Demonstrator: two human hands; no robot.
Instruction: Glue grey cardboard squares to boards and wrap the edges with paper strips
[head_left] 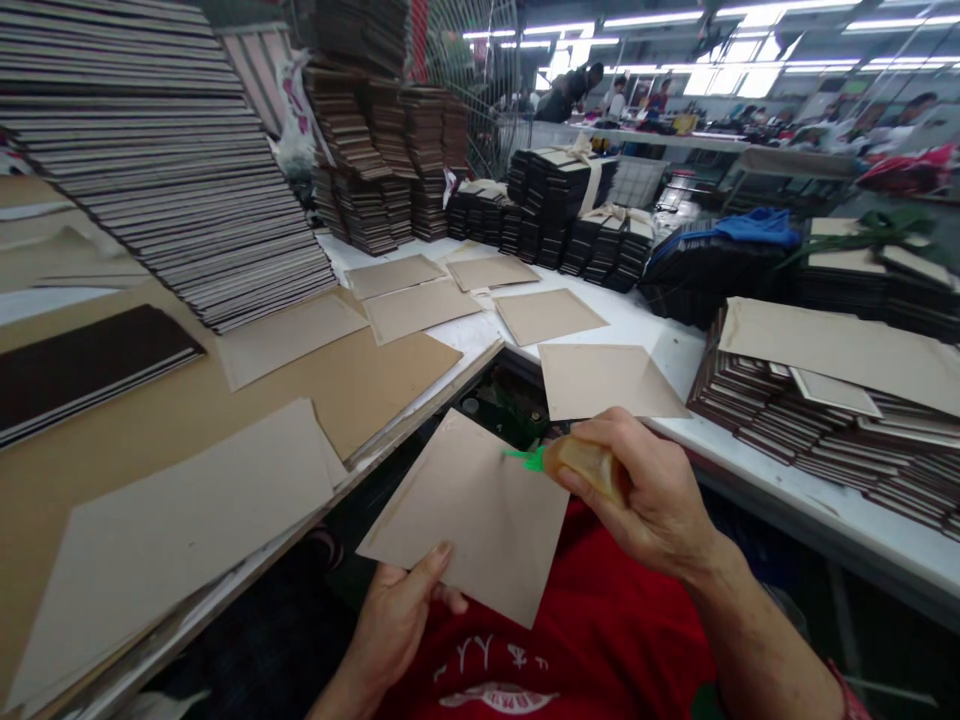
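Observation:
My left hand [397,620] pinches the near edge of a square tan cardboard sheet [469,515], thumb on top, and holds it over my lap. My right hand [637,490] is closed round a small amber glue bottle [585,462]. Its green nozzle [527,459] touches the sheet's right side. Below both hands shows my red shirt [600,640].
More tan sheets [600,380] lie spread on the white table [675,345]. A tall slanted stack of flat boards [165,170] rises at left, dark stacks [555,200] stand behind, and another stack [825,410] sits at right. Other people work far back.

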